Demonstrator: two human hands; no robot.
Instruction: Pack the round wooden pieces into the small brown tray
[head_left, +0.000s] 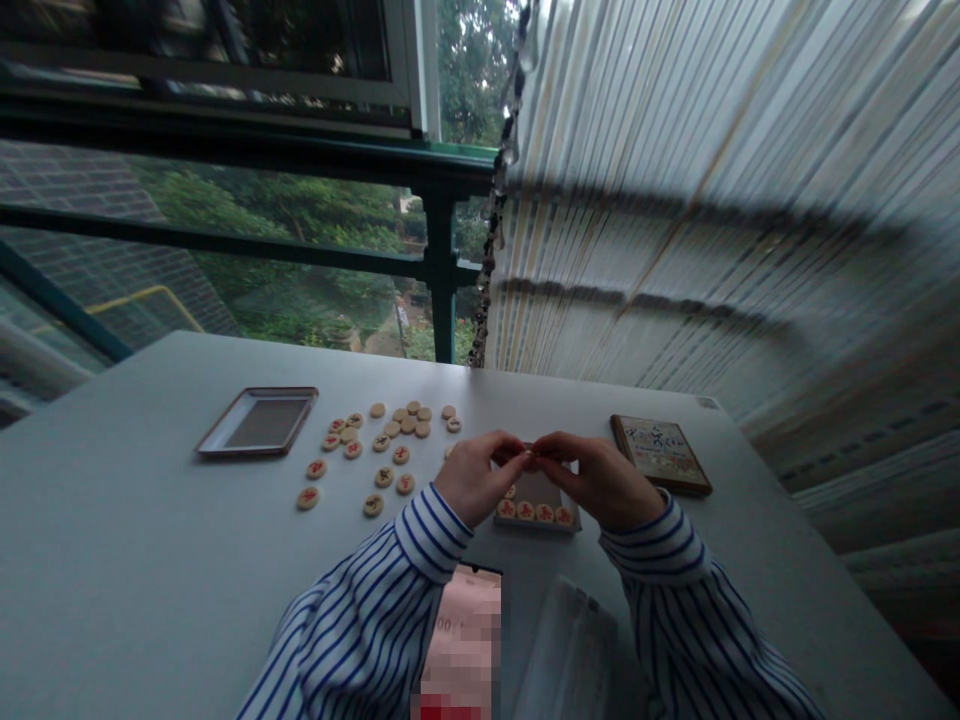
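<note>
My left hand [478, 476] and my right hand [592, 477] meet fingertip to fingertip above a small open box [536, 512]. Both are pinched closed on something small and dark that I cannot make out. The box holds a row of round wooden chess pieces with red characters along its near edge. Several more round pieces [379, 446], marked red or black or lying blank side up, are scattered on the table to the left of my left hand. Both arms wear blue-and-white striped sleeves.
A shallow empty box half [259, 421] lies at the far left of the grey table [135, 560]. A printed lid [660, 453] lies to the right of my right hand. Folded clear plastic [570, 650] lies near the front edge. A window and vertical blinds stand behind the table.
</note>
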